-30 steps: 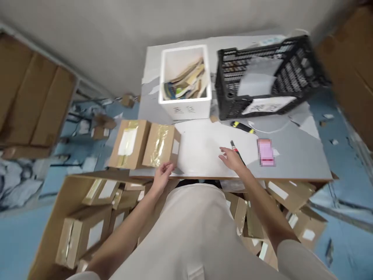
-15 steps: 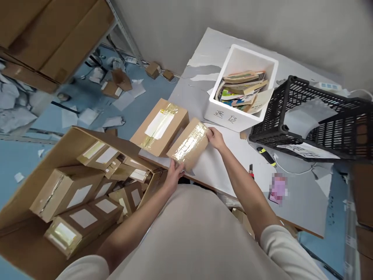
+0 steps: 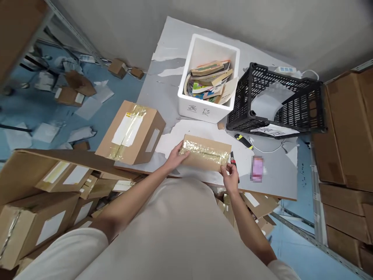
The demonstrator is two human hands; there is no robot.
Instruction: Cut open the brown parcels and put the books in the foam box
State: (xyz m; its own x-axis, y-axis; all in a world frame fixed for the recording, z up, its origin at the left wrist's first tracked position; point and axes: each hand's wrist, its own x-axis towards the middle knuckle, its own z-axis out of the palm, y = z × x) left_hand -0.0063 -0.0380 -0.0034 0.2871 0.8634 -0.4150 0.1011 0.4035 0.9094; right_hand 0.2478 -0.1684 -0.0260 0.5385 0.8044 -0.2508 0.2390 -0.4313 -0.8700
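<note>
We hold a taped carton [image 3: 204, 157] over the near part of the surface [image 3: 275, 165]: the fingers of our left hand [image 3: 175, 156] are closed around its left end, and those of our right hand [image 3: 231, 179] grip its near right corner. Just beside that corner we see a red-and-black cutter [image 3: 233, 160]. A larger carton [image 3: 141, 137] with a white label [image 3: 122, 130] stands to our left, while behind are a white foam box [image 3: 204, 112] holding books [image 3: 210, 83] and a black crate [image 3: 244, 122].

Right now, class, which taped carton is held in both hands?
The carton in front of the foam box, gripped by left hand and right hand at opposite ends; the labelled tabletop carton touches neither.
</note>
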